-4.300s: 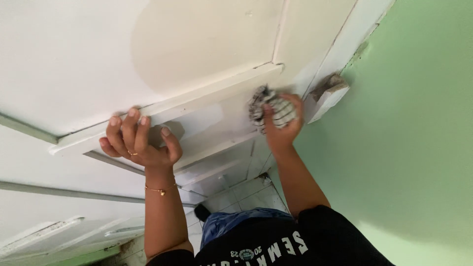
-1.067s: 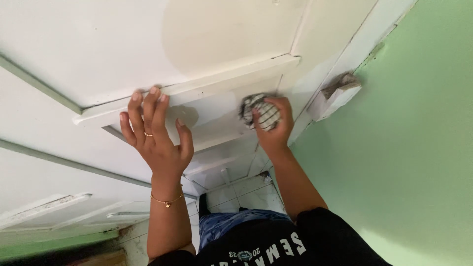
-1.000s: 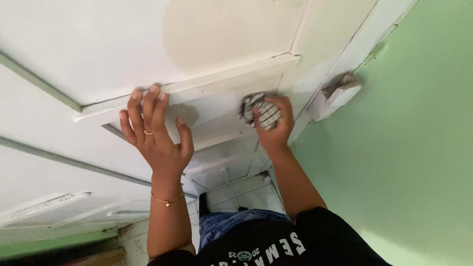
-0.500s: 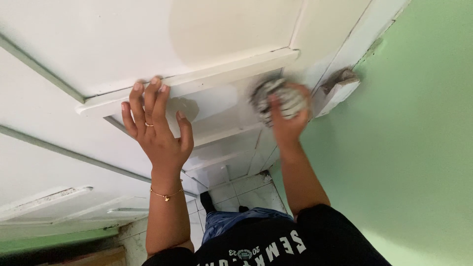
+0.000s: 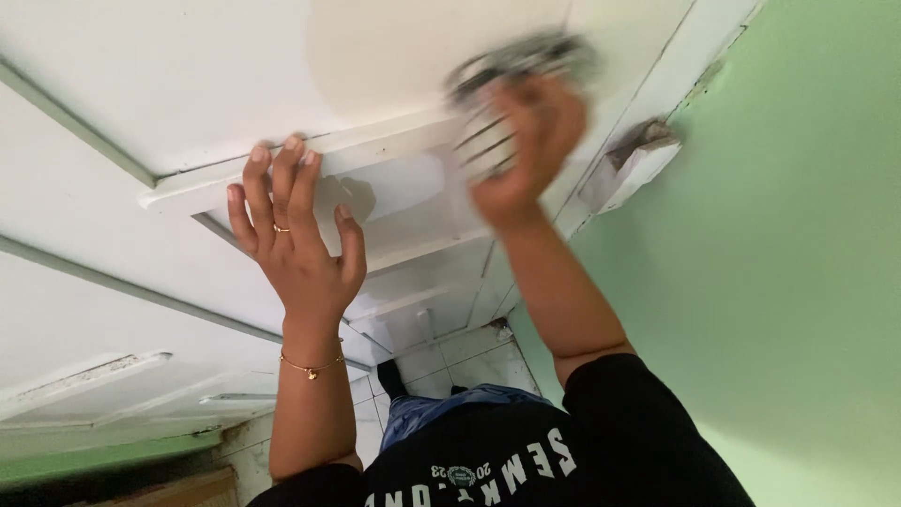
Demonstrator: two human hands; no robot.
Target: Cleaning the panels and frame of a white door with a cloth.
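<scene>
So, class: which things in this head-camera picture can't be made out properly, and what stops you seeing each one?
- Cloth: motion blur smears its stripes; its edges are unclear.
- Right hand: blurred, so the fingers cannot be told apart.
- Left hand: its palm faces the white door, hidden from the camera.
- Door hinge: small and soft, no detail.
- Floor tiles: mostly hidden by the arms and body.

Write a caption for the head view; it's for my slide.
Left hand flat on a white door; right hand presses a striped cloth against it.
</scene>
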